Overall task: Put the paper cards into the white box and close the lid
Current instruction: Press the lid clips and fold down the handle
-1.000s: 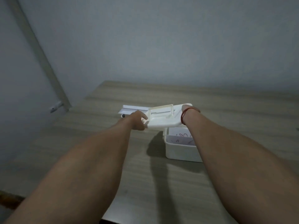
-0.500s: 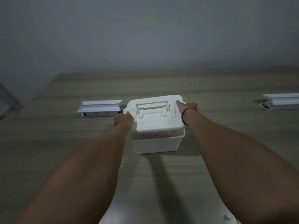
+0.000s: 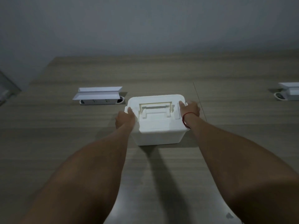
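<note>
Head view — lid (image 3: 156, 117) covers box (image 3: 157, 137), cards hidden.

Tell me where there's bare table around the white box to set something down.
Bare table lies behind the white box, and at right before the far right socket unit. Crowded: the left hand and right hand flank the lid; left socket unit.

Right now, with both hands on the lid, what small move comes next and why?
Probably press down on both side latches. The lid sits flat on the white box with no gap showing, and the left hand and right hand sit at its two ends. Whether the latches have clicked cannot be seen.
</note>
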### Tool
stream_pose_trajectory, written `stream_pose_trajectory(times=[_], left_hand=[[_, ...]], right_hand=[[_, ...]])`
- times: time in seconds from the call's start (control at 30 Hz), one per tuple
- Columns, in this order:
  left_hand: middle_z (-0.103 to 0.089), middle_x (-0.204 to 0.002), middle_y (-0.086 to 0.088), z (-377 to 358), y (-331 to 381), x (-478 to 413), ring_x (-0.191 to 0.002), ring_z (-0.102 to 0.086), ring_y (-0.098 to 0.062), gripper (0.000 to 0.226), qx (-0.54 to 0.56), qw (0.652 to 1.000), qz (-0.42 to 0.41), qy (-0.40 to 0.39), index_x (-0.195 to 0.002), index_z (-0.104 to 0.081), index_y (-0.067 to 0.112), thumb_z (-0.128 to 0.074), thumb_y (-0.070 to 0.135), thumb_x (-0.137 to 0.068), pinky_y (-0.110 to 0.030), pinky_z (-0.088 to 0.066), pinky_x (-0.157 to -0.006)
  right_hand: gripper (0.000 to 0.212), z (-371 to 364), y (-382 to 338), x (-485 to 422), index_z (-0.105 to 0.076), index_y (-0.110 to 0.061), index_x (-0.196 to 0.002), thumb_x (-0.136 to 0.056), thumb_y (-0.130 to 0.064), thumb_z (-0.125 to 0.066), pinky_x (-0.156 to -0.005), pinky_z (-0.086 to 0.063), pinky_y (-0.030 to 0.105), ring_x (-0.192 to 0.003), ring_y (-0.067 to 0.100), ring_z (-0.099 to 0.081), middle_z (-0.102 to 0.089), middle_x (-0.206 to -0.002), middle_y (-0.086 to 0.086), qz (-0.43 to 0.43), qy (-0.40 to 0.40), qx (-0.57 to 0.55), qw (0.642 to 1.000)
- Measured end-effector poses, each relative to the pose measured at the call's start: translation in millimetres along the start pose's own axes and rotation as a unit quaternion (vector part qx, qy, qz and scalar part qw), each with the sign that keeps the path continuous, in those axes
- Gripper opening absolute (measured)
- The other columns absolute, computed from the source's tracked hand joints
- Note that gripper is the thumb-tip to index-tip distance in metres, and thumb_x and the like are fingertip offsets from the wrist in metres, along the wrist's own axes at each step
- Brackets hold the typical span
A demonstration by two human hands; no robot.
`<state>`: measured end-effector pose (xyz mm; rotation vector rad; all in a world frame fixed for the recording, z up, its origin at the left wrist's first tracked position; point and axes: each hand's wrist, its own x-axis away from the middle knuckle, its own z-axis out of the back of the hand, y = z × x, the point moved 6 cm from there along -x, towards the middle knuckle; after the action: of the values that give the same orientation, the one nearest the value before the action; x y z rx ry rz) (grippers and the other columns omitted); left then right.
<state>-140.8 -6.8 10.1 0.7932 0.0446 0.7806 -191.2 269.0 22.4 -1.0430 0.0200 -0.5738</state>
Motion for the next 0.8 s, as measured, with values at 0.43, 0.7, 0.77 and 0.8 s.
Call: stream_pose_trajectory(times=[0.43, 0.7, 0.77, 0.8], left_hand=[[-0.058, -0.127, -0.024, -17.3, -3.2, -12.0, -0.115, -0.056, -0.04, 0.059, -0.026, 1.0, -0.01, -0.002, -0.124, -0.054, -0.004, -0.034, 0.043, -0.096, -0.04, -0.044, -0.092], [-0.054, -0.132, -0.022, -25.9, 0.0, -12.4, -0.12, -0.052, -0.04, 0.061, -0.023, 1.0, -0.003, -0.018, -0.133, -0.044, 0.001, -0.03, 0.048, -0.097, -0.042, -0.041, -0.095], [-0.054, -0.132, -0.022, -25.8, -0.2, -13.6, -0.119, -0.052, -0.04, 0.062, -0.024, 0.999, -0.008, -0.021, -0.134, -0.043, 0.003, -0.028, 0.05, -0.097, -0.043, -0.042, -0.094], [-0.054, -0.132, -0.022, -25.7, 0.0, -14.4, -0.119, -0.052, -0.04, 0.062, -0.024, 0.999, -0.01, -0.022, -0.134, -0.043, 0.003, -0.027, 0.05, -0.097, -0.043, -0.042, -0.094]], right_hand=[[0.044, -10.7, 8.0, -5.3, -0.053, -0.024, -0.135, -0.094, -0.039, -0.049, -0.098, -0.044, 0.037, -0.123, 0.033, -0.055, -0.056, -0.136, 0.011, 0.016, 0.01, 0.043, 0.999], [0.042, -14.8, 15.4, -7.5, -0.053, -0.024, -0.134, -0.095, -0.039, -0.047, -0.099, -0.044, 0.037, -0.123, 0.033, -0.054, -0.055, -0.137, 0.011, 0.001, 0.004, 0.036, 0.999], [0.041, -14.6, 15.2, -8.0, -0.054, -0.025, -0.132, -0.094, -0.041, -0.048, -0.098, -0.044, 0.037, -0.122, 0.033, -0.055, -0.056, -0.136, 0.01, -0.006, 0.004, 0.032, 0.999], [0.042, -15.1, 16.0, -8.3, -0.055, -0.025, -0.131, -0.094, -0.042, -0.047, -0.097, -0.044, 0.037, -0.121, 0.032, -0.055, -0.057, -0.135, 0.009, -0.012, 0.002, 0.029, 0.999]])
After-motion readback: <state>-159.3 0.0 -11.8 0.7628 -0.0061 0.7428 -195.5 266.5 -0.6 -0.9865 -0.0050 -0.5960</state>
